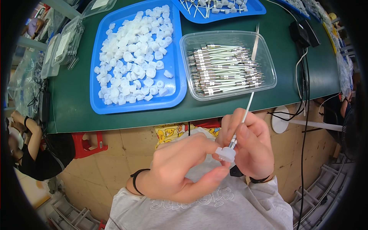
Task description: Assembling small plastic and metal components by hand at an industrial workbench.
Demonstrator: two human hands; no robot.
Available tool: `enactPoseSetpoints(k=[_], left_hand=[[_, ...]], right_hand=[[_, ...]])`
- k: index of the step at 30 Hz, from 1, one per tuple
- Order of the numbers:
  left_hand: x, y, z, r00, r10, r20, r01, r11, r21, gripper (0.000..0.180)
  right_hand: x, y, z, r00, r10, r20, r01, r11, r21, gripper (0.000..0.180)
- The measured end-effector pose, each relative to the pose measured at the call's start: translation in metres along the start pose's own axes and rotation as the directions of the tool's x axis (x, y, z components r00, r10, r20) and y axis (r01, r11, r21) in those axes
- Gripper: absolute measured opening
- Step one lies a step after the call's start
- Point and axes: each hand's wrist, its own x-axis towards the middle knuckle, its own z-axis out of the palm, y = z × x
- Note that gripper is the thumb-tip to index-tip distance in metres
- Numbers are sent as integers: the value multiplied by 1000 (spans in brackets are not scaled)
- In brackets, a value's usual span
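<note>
My right hand [249, 143] pinches a thin pale green cable [248, 107] near its silver metal end fitting. The cable slants up and away toward the clear tub. On its near end sits a translucent white plastic cap [225, 154]. Curled round from the left, my left hand [184, 168] has its index fingertip against this cap and its thumb just below. How far the fitting goes into the cap is hidden. Beyond my hands, a clear plastic tub [271, 73] holds many similar cables with metal ends. Left of it, a blue tray [177, 86] carries a heap of loose white caps [130, 57].
At the back, another blue tray [218, 17] holds cables fitted with caps. Clear lidded boxes [63, 44] lie at the table's left. Black cables [306, 76] hang over its right side. A person [36, 149] sits at the left near a red stool [90, 145].
</note>
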Motion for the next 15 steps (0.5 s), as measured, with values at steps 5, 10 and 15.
enactPoseSetpoints(k=[5, 10, 15], left_hand=[[-1, 4, 3, 992, -123, -4, 123, 992, 25, 6], [2, 3, 2, 991, -120, 53, 126, 986, -111, 4], [1, -5, 1, 992, -68, 102, 81, 989, -123, 7]], right_hand=[[1, 2, -2, 1000, 17, 25, -18, 999, 35, 12], [0, 7, -2, 993, 118, 14, -118, 975, 189, 13], [-1, 6, -3, 999, 46, 29, -50, 985, 163, 11]])
